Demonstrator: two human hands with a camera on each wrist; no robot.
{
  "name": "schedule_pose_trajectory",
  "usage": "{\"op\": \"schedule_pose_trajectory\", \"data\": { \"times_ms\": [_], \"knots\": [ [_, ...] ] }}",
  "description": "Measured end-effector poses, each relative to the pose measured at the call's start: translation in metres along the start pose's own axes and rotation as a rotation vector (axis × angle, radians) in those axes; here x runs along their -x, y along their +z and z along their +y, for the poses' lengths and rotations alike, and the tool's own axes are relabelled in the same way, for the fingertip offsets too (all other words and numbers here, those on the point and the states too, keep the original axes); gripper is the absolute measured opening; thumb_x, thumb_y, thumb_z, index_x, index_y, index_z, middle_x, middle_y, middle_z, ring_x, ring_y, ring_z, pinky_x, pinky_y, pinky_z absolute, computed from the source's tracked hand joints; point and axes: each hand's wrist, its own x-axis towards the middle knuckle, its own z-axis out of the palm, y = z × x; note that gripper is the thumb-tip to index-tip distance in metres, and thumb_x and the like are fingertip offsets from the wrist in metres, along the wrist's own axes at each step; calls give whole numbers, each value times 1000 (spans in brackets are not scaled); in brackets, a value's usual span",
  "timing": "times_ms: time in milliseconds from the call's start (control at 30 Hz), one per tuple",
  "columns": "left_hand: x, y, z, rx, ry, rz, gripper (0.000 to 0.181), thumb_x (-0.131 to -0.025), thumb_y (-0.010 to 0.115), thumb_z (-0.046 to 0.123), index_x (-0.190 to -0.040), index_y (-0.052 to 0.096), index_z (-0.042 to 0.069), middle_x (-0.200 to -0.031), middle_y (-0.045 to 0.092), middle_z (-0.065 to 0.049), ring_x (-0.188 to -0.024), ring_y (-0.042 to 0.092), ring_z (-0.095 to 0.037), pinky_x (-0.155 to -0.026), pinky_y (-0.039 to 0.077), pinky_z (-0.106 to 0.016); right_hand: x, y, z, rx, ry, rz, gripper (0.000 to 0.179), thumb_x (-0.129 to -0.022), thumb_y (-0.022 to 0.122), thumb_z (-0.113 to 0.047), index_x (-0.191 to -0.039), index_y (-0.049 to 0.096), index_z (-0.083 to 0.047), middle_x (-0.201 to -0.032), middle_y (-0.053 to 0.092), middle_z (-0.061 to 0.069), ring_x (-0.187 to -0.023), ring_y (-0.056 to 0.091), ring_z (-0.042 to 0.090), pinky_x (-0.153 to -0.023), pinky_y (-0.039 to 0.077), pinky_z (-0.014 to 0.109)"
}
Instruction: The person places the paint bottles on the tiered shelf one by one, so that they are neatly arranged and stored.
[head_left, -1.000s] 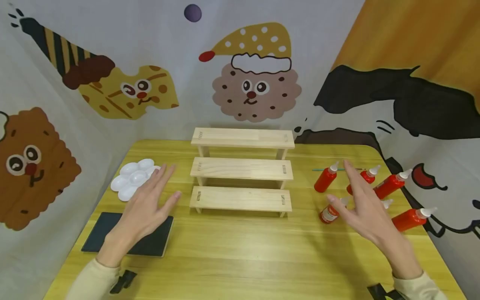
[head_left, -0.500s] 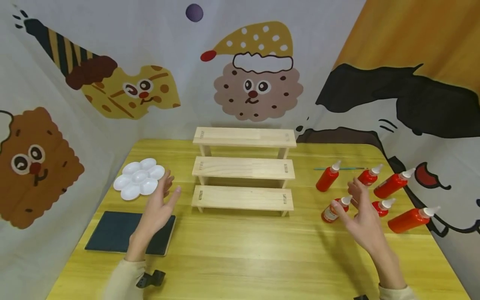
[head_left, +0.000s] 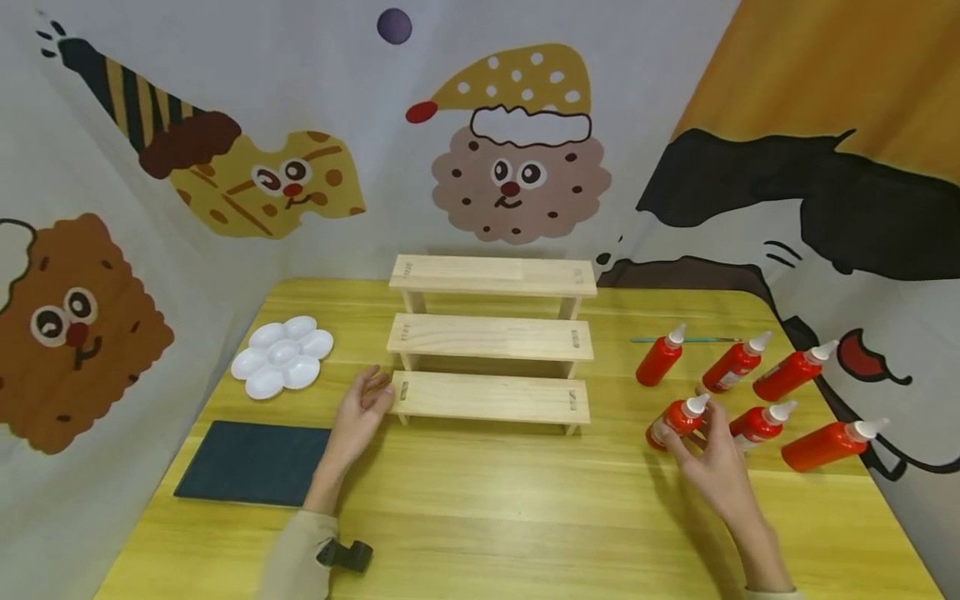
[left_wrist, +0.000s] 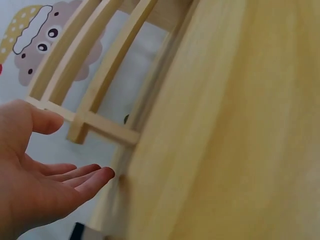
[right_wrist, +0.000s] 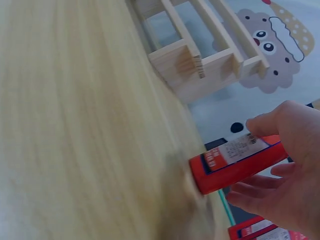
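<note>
- The right hand [head_left: 716, 477] is curving its thumb and fingers round a red cylindrical bottle with a white nozzle [head_left: 681, 415]; how firmly it is gripping cannot be told.
- The bottle is standing on the yellow wood-grained table [head_left: 480, 517], long axis upright, right of the three-tier pale wooden stand [head_left: 491, 396] and well apart from it.
- The left hand [head_left: 358, 423], farther from the bottle, is holding nothing, fingers loosely bent, hovering just beside the stand's left end.

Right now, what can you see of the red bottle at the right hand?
The red bottle looks like glossy plastic, with a pointed white nozzle and a pale label bearing a barcode. It appears upright on the table, right of the wooden stand. The right hand has its thumb and fingers around it; grip firmness is unclear.
</note>
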Motion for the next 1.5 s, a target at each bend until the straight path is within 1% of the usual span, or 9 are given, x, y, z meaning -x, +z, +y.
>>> {"op": "schedule_pose_trajectory", "data": {
  "times_ms": [67, 167, 267, 333, 500, 567, 700, 867, 1500],
  "knots": [
    [0, 6, -2, 23, -4, 5, 66, -106, 55, 27, -158, 26, -1, -155, 42, -26, -139, 47, -42, -112, 42, -53, 1, 1, 4, 7, 4, -3, 71, -95, 72, -11, -148, 29, 6, -131, 55, 26, -119, 59, 40, -85, 43, 1],
    [-1, 13, -5, 41, -5, 30, 63, -105, 57, 25, -156, 31, -2, -152, 44, -28, -137, 49, -43, -111, 43, -53, 3, 3, 9, 12, 21, -11, 61, -94, 72, -8, -141, 34, 5, -129, 56, 25, -111, 60, 5, -84, 43, 1],
    [-2, 17, -9, 67, -1, 50, 59, -105, 58, 22, -154, 36, -2, -151, 46, -29, -136, 49, -44, -111, 43, -54, 4, 6, 15, 24, 25, -20, 58, -94, 72, -6, -138, 37, 5, -126, 59, 29, -101, 50, -15, -81, 44, 1],
    [-3, 18, -12, 90, 0, 54, 58, -104, 58, 21, -154, 37, -1, -151, 46, -28, -137, 49, -44, -111, 42, -54, 5, 8, 17, 51, 27, -16, 56, -94, 71, -5, -138, 38, 5, -124, 61, 30, -100, 56, -8, -79, 44, 1],
    [-4, 22, -16, 151, -13, 45, 57, -105, 57, 24, -154, 38, 2, -152, 48, -25, -138, 49, -40, -111, 44, -48, 8, 13, 20, 87, 8, 12, 51, -92, 71, 0, -134, 42, 7, -120, 64, 33, -107, 64, 43, -78, 41, -1],
    [-4, 23, -16, 179, -25, 42, 57, -105, 57, 25, -154, 38, 2, -152, 47, -24, -137, 49, -38, -107, 48, -41, 8, 15, 21, 83, -9, 30, 50, -91, 71, 3, -132, 44, 9, -120, 64, 34, -108, 63, 47, -80, 40, -2],
    [-3, 25, -16, 196, -39, 49, 56, -106, 56, 24, -155, 39, 3, -149, 50, -26, -133, 53, -37, -95, 52, -25, 9, 16, 21, 76, -28, 67, 48, -89, 71, 5, -130, 47, 9, -119, 64, 33, -102, 67, 16, -81, 40, -3],
    [-3, 26, -16, 194, -41, 53, 54, -106, 56, 22, -154, 40, 4, -144, 55, -27, -130, 56, -36, -91, 52, -20, 8, 15, 20, 52, -71, 97, 46, -87, 71, 9, -128, 49, 9, -117, 65, 32, -99, 43, -25, -83, 39, -3],
    [-1, 21, -16, 188, -46, 82, 54, -105, 57, 21, -153, 42, 3, -140, 57, -29, -124, 59, -31, -86, 51, -15, -28, 9, -35, 61, -264, 90, 50, -88, 75, 3, -132, 51, 4, -121, 68, 23, -106, 46, -23, -89, 40, 0]
  ]
}}
